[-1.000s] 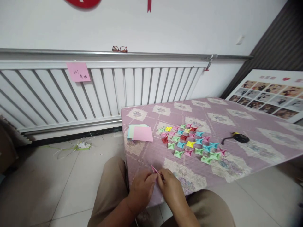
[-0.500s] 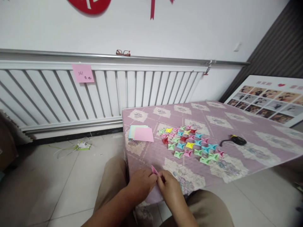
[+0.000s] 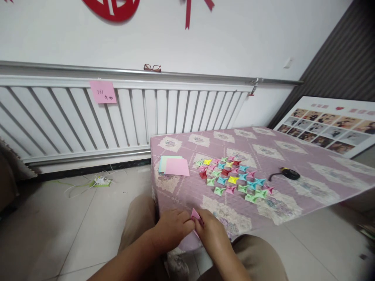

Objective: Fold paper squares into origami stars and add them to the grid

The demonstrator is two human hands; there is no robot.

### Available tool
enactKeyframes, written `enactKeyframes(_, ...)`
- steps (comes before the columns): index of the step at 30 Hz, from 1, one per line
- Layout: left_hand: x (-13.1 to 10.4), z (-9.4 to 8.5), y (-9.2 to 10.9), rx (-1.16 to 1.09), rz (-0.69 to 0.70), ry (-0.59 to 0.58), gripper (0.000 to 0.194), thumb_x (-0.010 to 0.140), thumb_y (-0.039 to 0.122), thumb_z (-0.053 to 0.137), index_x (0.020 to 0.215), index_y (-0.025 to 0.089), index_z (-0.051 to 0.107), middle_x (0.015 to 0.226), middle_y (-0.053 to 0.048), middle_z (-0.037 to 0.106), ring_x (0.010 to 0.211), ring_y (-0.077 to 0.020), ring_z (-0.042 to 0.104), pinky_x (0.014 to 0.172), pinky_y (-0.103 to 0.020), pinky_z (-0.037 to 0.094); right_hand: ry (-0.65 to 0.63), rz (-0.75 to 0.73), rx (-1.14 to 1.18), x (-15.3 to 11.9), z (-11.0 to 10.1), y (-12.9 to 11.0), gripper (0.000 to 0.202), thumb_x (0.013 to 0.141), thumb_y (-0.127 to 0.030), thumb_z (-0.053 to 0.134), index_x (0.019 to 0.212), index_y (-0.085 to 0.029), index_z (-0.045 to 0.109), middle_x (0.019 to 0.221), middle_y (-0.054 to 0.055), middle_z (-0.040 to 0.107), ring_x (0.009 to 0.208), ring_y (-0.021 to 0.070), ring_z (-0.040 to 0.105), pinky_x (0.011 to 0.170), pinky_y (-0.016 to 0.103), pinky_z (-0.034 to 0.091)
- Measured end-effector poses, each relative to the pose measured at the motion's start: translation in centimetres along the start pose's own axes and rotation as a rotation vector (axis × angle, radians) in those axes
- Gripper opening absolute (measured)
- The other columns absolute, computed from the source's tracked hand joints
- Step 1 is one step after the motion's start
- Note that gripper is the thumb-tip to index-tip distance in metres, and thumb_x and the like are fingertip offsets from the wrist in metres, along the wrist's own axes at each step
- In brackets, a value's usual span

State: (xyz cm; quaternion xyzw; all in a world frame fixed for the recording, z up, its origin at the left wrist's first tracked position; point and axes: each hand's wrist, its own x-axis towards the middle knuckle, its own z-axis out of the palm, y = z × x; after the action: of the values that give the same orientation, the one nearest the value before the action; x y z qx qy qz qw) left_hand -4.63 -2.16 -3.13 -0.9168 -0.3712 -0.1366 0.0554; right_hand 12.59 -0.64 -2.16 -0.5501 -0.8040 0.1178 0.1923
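Observation:
Between my two hands is a small folded piece of pink paper [image 3: 195, 214], held just above the near edge of the table. My left hand [image 3: 176, 227] is closed, its fingertips pressed at the paper's left side. My right hand [image 3: 211, 229] pinches the paper from the right, thumb against index finger. Fingers cover much of the paper, so its full shape is hidden. Beyond my hands, several small folded paper pieces [image 3: 233, 180] in green, yellow, pink, red and blue stand in rough rows. A stack of square paper sheets [image 3: 177, 167], pink on top, lies to the left.
A patterned purple cloth covers the table [image 3: 181, 195]. At the right lies a coiled black cable [image 3: 290, 173]. Behind the table runs a white radiator [image 3: 137, 113] with a pink note [image 3: 103, 92]; glasses [image 3: 152, 68] rest on its pipe. A photo board [image 3: 325, 127] leans at the right.
The pink paper has been turned between my fingers and now shows a pointed tip upward with an edge below. Both hands stay at nearly the same spot; the view has shifted slightly.

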Motion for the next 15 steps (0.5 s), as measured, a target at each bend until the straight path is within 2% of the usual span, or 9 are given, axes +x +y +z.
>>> enactKeyframes(3,-0.10,-0.17,0.17,0.006,-0.012,-0.018,0.010,0.092,0.020,0.046,0.096,0.019,0.055,0.089,-0.002,0.059,0.080,-0.0199,0.054,0.072,-0.033,0.043,-0.032,0.012,-0.050,0.18,-0.06,-0.32,0.015,0.084,-0.020,0.045,0.072,-0.021,0.055,0.074,0.004,0.064,0.072,0.0197,0.062,0.064,0.027,0.040)
enactKeyframes(9,-0.09,-0.34,0.66,-0.017,-0.153,-0.035,0.011,0.092,0.027,0.049,0.095,0.020,0.056,0.100,-0.004,0.059,0.084,-0.0207,0.055,0.071,-0.032,0.045,-0.022,0.026,-0.013,-0.03,0.00,-0.30,0.016,0.083,-0.020,0.043,0.071,-0.021,0.053,0.073,0.004,0.063,0.069,0.0190,0.061,0.062,0.027,0.040)
enactKeyframes(15,-0.21,-0.95,0.07,-0.058,-0.095,-0.083,0.008,0.089,0.016,0.048,0.090,0.017,0.056,0.097,-0.005,0.060,0.085,-0.0208,0.056,0.071,-0.032,0.045,0.011,-0.062,0.153,-0.14,-0.63,0.08,0.012,0.078,-0.016,0.041,0.073,-0.022,0.050,0.074,0.002,0.059,0.070,0.0168,0.057,0.064,0.026,0.041)
